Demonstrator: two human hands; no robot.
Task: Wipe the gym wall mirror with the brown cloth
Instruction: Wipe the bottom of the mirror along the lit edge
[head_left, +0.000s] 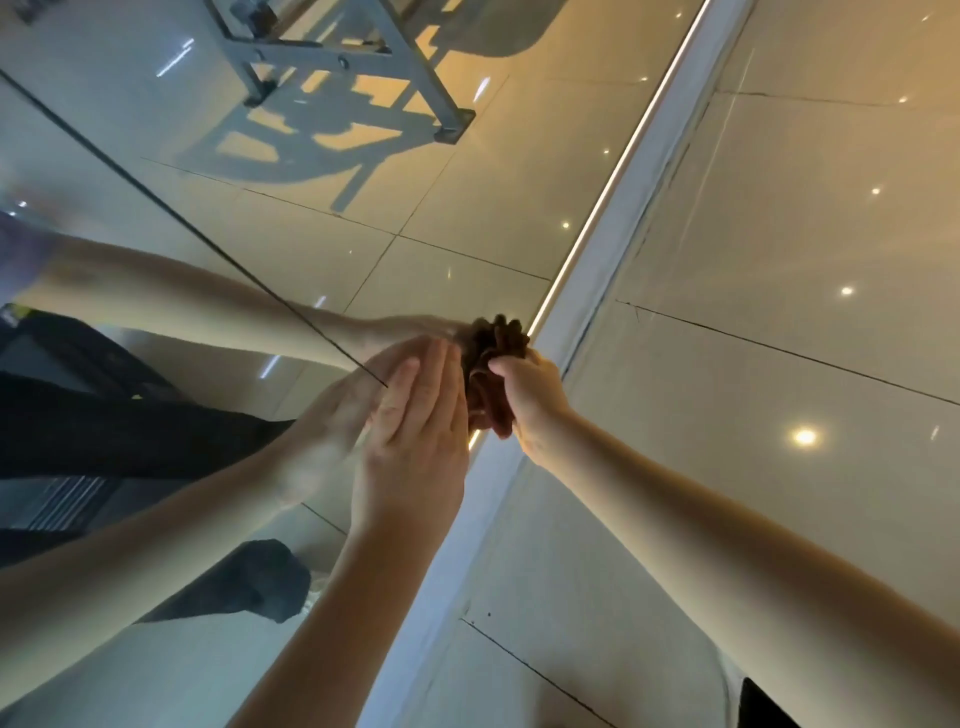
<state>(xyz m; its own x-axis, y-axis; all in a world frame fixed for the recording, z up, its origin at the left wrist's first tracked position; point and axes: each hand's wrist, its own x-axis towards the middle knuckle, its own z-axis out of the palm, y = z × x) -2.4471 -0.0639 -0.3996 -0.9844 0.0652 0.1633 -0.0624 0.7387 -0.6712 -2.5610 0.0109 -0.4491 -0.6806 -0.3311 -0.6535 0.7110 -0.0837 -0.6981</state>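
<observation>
The wall mirror (291, 218) fills the left half of the view, down to its lit bottom edge. My left hand (415, 431) lies flat on the glass with straight fingers, near that bottom edge. My right hand (530, 395) grips the bunched brown cloth (491, 374) and holds it against the mirror just beside the left fingertips. Both arms and hands show doubled as reflections in the glass.
A pale skirting strip (587, 291) runs diagonally between the mirror and the glossy tiled floor (779, 260). A vertical seam (182, 218) divides the mirror panels. A grey metal gym frame (363, 57) shows reflected at the top. Dark trousers and a shoe show reflected at the left.
</observation>
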